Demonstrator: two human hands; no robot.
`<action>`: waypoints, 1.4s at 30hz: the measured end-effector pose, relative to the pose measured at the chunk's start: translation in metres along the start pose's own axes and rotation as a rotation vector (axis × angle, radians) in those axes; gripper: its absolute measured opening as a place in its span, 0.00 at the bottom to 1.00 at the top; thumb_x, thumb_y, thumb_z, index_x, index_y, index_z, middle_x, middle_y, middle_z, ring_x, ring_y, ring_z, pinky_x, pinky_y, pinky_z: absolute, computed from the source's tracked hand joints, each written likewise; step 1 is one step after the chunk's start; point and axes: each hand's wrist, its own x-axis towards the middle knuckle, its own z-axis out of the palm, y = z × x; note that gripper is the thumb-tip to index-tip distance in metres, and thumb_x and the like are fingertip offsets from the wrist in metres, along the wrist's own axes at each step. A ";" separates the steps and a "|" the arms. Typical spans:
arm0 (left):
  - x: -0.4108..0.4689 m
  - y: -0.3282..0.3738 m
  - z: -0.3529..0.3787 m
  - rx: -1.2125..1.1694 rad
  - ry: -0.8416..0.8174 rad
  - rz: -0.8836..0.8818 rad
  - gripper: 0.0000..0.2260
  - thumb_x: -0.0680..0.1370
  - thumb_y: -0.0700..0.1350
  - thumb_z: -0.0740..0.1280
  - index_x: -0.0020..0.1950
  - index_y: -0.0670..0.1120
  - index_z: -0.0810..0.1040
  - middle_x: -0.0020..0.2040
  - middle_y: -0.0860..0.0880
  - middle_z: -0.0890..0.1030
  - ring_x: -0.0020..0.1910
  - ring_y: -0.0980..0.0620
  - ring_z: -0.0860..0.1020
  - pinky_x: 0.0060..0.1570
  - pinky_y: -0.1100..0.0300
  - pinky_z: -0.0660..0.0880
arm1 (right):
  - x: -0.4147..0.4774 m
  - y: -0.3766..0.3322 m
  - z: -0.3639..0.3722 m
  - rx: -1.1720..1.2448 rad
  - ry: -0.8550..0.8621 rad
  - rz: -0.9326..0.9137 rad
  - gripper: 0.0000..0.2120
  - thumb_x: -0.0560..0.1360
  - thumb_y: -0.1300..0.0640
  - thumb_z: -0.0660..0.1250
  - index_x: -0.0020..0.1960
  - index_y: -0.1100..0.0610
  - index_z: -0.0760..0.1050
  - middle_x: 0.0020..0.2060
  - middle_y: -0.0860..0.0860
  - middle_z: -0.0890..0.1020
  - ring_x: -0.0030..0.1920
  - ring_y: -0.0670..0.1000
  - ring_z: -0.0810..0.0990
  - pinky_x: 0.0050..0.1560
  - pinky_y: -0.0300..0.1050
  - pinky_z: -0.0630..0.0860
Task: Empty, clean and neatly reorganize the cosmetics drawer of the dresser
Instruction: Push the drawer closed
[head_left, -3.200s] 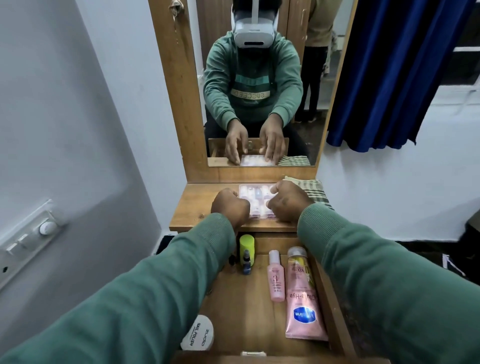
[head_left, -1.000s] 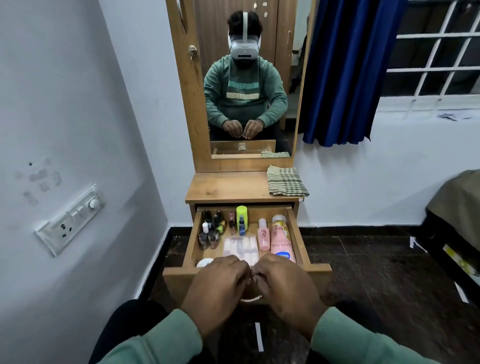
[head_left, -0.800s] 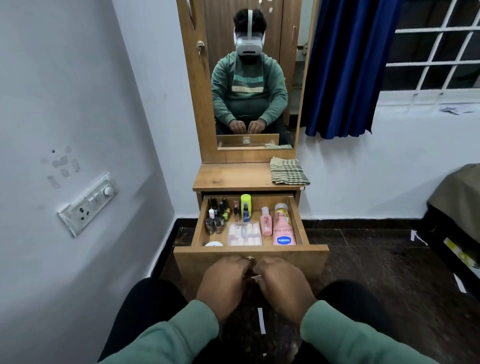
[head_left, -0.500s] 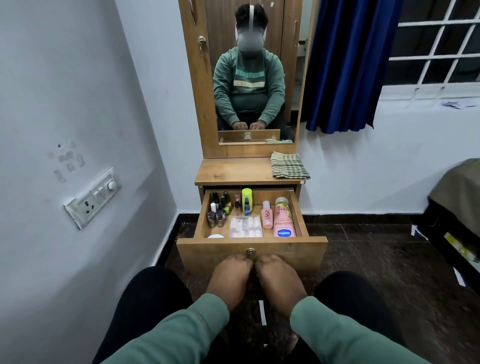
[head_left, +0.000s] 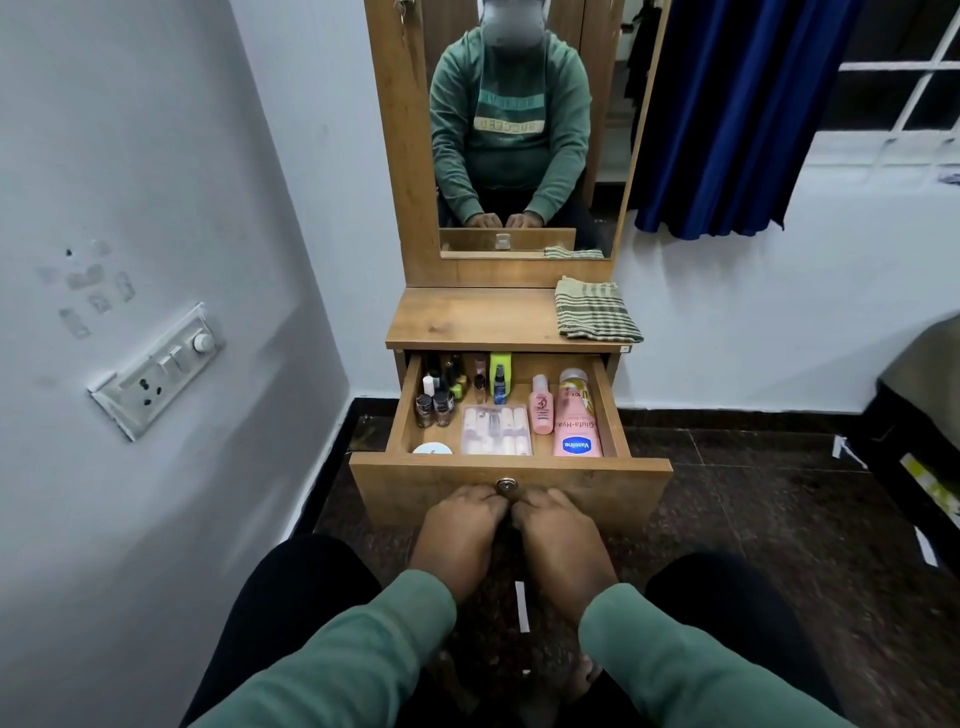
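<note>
The light-brown wooden drawer of the dresser stands pulled out and loaded with cosmetics. It looks stiff and fairly heavy, and I judge it will slide best if worked squarely at the middle of its front panel. That is where my left hand and right hand sit, side by side just under the round metal lock. The knuckles are bent against the panel, but I cannot tell whether the fingers grip anything beneath.

On the bench above lies a folded green-striped cloth, soft and easy to bunch. Inside the drawer, against the right wall, the pink squeeze tube with a blue label looks soft-sided, so I would take it by the body. The clear flat plastic box of nail tips in the middle seems light and brittle and is best lifted by its long edges. The small glass nail-polish bottles at the left rear look fragile and tippy, so I would pinch each by its cap.
</note>
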 end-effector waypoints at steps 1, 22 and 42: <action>0.004 -0.002 0.000 0.000 -0.005 -0.007 0.06 0.68 0.41 0.72 0.43 0.49 0.80 0.43 0.50 0.83 0.43 0.46 0.83 0.33 0.55 0.80 | 0.005 0.002 0.001 0.002 0.007 0.000 0.08 0.81 0.58 0.61 0.53 0.54 0.79 0.57 0.51 0.80 0.60 0.54 0.75 0.53 0.51 0.77; 0.118 -0.041 0.008 0.009 0.016 -0.029 0.02 0.76 0.43 0.69 0.46 0.47 0.82 0.46 0.46 0.83 0.49 0.43 0.82 0.45 0.51 0.76 | 0.119 0.046 -0.001 0.024 0.056 0.014 0.08 0.81 0.57 0.61 0.52 0.54 0.79 0.54 0.50 0.79 0.58 0.53 0.75 0.51 0.48 0.74; 0.198 -0.072 0.012 0.040 -0.029 -0.121 0.08 0.79 0.41 0.65 0.53 0.46 0.83 0.54 0.46 0.84 0.55 0.44 0.80 0.51 0.51 0.72 | 0.206 0.068 -0.010 -0.059 -0.011 0.086 0.10 0.81 0.62 0.60 0.54 0.56 0.80 0.56 0.53 0.80 0.62 0.56 0.75 0.56 0.49 0.74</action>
